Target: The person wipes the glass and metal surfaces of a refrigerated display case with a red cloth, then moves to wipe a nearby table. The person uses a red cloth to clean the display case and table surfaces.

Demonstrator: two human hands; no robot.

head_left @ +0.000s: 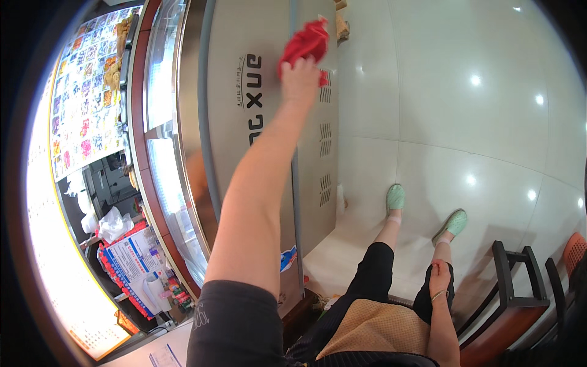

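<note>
My left arm reaches far forward, and my left hand (299, 79) grips a bunched red cloth (306, 44). The cloth lies against the grey metal front panel (235, 131) of a display cabinet, near its far end. Most of the cloth sticks out beyond my fingers, and a bit shows by their right side. Low on the right, my right hand (439, 279) rests by my knee on the black trouser leg, a bracelet at its wrist. It holds nothing I can see; its fingers are partly visible and look loosely extended.
Vent slots (325, 139) line the cabinet's lower panel. Glass display shelves (168, 196) and a lit picture menu (85, 92) stand left. A dark-framed chair (520, 287) is close on my right. Glossy tiles (465, 122) cover the floor. A cardboard-coloured object (342, 27) sits past the cabinet.
</note>
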